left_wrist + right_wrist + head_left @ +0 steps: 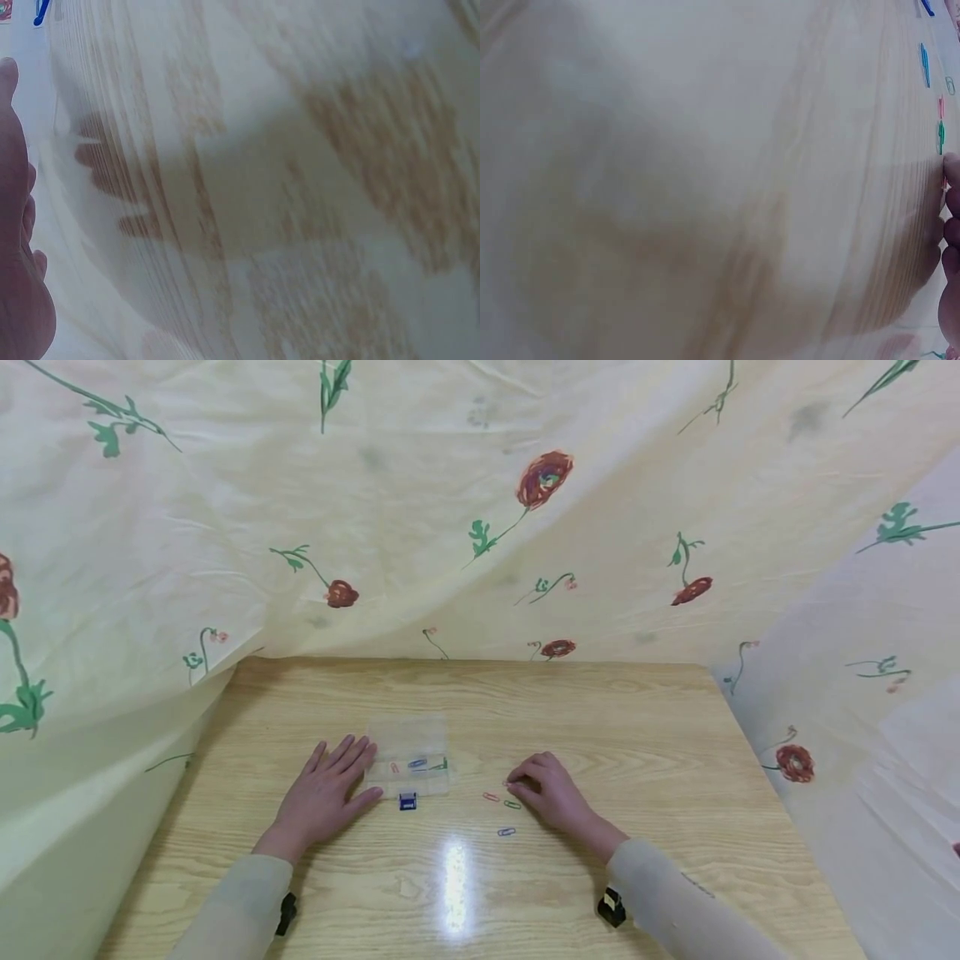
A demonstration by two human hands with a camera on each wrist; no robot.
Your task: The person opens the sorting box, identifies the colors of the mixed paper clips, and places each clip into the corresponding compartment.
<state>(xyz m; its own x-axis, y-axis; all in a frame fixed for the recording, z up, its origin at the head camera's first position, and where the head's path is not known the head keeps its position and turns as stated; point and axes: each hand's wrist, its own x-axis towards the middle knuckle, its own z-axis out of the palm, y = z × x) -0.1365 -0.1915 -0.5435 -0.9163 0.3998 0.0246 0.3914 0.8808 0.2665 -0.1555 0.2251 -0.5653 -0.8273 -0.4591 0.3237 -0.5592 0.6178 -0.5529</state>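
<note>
A clear plastic pouch lies flat on the table, with a red clip, a blue clip and something green showing in its lower part. My left hand rests with straight, spread fingers at the pouch's left edge, fingertips touching it. To the right, my right hand pinches a small reddish paper clip, mostly hidden by the fingertips. Beside those fingers lie a red paper clip and a green paper clip. Nearer to me is a blue paper clip, which also shows in the right wrist view.
A small dark-blue piece sits at the pouch's lower edge. The wooden table is bordered at the back and sides by a flowered cloth. Light glares off the tabletop between my forearms.
</note>
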